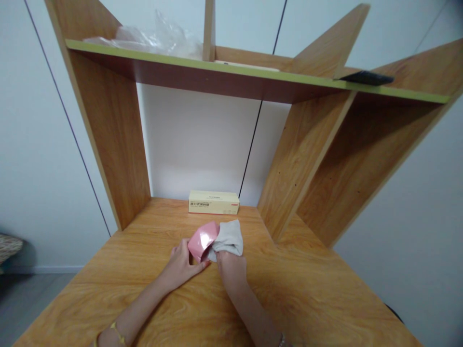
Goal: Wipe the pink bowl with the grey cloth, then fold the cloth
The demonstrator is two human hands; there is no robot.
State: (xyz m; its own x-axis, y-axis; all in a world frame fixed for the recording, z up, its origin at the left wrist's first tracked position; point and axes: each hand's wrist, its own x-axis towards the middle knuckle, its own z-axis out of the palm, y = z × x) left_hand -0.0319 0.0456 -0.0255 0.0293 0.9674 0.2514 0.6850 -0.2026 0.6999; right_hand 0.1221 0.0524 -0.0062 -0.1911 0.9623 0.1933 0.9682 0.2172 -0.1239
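A glossy pink object point(203, 241), with flat angled faces and a dark opening low on its near side, is tilted above the wooden desk in my left hand point(184, 260). My left fingers are wrapped round its left side, with the thumb along the bottom. I cannot make out its exact kind. My right hand point(224, 258) grips a light grey cloth point(230, 237), bunched against the pink object's right side. Most of my right fingers are hidden under the cloth.
Behind my hands, a cream cling-film box point(213, 203) stands on the wooden desk point(304, 289). Wooden uprights point(296, 168) carry a shelf point(231, 81) above. On it lie clear plastic wrapping point(155, 41) and a flat black item point(368, 77).
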